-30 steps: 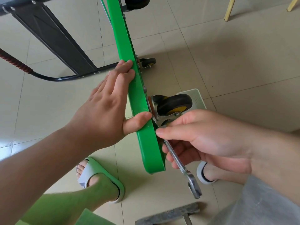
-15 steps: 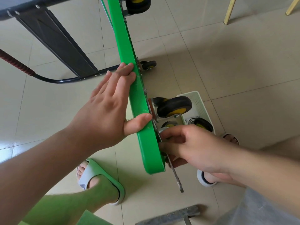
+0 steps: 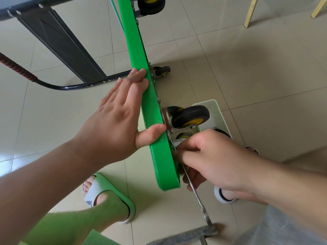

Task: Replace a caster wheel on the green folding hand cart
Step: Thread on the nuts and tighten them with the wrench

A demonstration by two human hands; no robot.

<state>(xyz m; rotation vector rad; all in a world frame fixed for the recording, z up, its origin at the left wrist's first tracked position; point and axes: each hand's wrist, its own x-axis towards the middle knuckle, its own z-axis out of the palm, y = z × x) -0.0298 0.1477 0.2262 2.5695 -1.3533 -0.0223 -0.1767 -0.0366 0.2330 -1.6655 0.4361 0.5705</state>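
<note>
Bracing 1 cart (image 3: 141, 55) w/ flat L hand (image 3: 115, 124) fingers (image 3: 134, 89); R hand (image 3: 212, 160) fingers (image 3: 191, 138) clench 1 wrench (image 3: 200, 200); 3 casters (image 3: 190, 115) mounted.

1 view — head-worn, wide-angle, aimed steeply down; close above green cart edge (image 3: 159, 156), tiled floor (image 3: 247, 76) beneath.

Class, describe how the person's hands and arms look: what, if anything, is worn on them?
The left hand and right hand are bare: no gloves, rings or watch show. Both forearms are bare too, no sleeves in view. Nails are short and unpainted.
</note>
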